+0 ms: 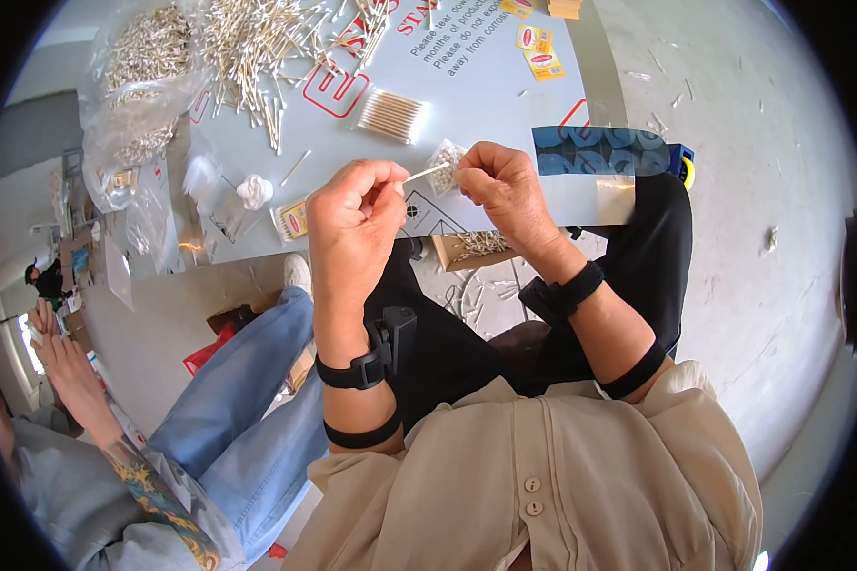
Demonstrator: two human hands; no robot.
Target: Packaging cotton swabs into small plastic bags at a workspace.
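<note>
The scene is brightly and evenly lit by daylight. Straight edges are bent by fisheye distortion; the corners are blacked out.

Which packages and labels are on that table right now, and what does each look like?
Small clear bag: in right hand, holds swab tips.
Swab bundle: table centre, clear wrap.
Big clear bag: table's left, full of swabs.
Yellow-red labels: table top, small rectangles.

small clear packet (pixel 445 164) in the right hand (pixel 507 190); yellow-red labels (pixel 540 52) far right; big clear bag (pixel 138 90) far left.
</note>
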